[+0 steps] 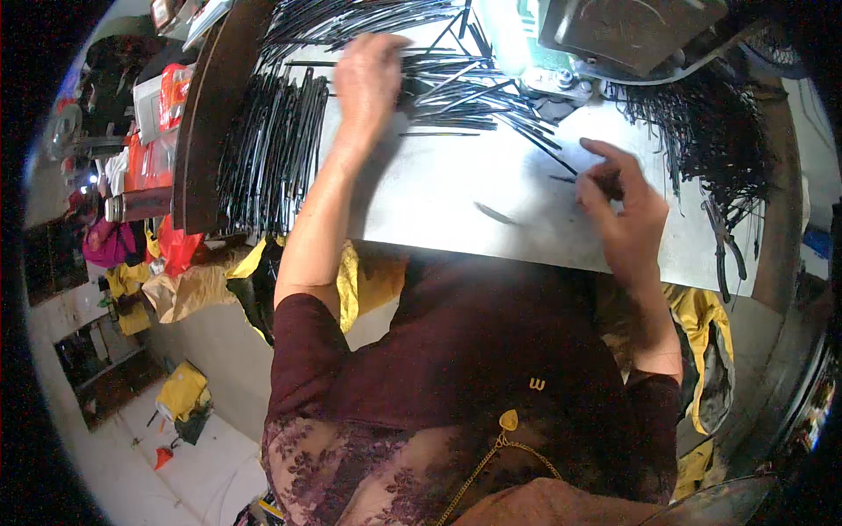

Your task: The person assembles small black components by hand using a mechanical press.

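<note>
My left hand [370, 81] reaches over the far part of the pale work surface [465, 193]. Its fingers are bent together at the edge of a loose heap of thin black strips [465, 92]; whatever they hold is hidden. Closer to me on the right, my right hand [624, 197] is raised over the surface. Its thumb and a curled finger close at the near end of one long black strip [554, 156], which slants back toward the heap, while the forefinger stretches out. Beyond stands a light green and grey machine [561, 81].
A neat row of black strips [272, 149] lies at left, against a dark wooden board [206, 131]. More strips [351, 19] lie at the far edge. Tangled black pieces [693, 131] cover the right side. Yellow cloth [702, 342] hangs below the near right edge.
</note>
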Tool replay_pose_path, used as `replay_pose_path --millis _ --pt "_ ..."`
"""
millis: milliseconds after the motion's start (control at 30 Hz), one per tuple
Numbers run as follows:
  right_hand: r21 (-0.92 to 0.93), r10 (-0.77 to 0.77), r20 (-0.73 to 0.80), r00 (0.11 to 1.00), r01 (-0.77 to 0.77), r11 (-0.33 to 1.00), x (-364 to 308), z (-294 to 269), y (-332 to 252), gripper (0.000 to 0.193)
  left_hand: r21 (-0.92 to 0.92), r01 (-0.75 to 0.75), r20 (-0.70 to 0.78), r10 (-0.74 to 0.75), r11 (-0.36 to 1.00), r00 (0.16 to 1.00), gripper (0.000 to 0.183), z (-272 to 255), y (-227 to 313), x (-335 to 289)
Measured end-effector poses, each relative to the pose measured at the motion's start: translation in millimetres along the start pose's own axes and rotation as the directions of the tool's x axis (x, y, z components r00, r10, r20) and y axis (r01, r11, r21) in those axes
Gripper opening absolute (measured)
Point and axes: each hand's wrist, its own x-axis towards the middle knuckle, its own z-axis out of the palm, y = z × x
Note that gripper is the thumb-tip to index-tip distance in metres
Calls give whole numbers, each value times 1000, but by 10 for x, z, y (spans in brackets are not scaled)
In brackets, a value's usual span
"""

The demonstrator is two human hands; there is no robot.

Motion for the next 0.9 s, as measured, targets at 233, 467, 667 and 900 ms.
replay_pose_path --millis 233,467,667,900 --pt "-568 -392 404 827 562 601 -176 41 -44 67 237 -290 271 224 927 936 16 -220 -660 117" --pt "-463 -465 504 728 683 566 -133 242 78 55 185 -406 290 345 895 893 22 -193 -879 88" --pt "-335 -503 487 714 684 648 -32 336 261 23 77 -418 -13 421 905 907 19 75 -677 375" --pt "-212 -134 198 971 176 961 99 130 264 20 120 -450 311 397 885 864 27 109 183 557"
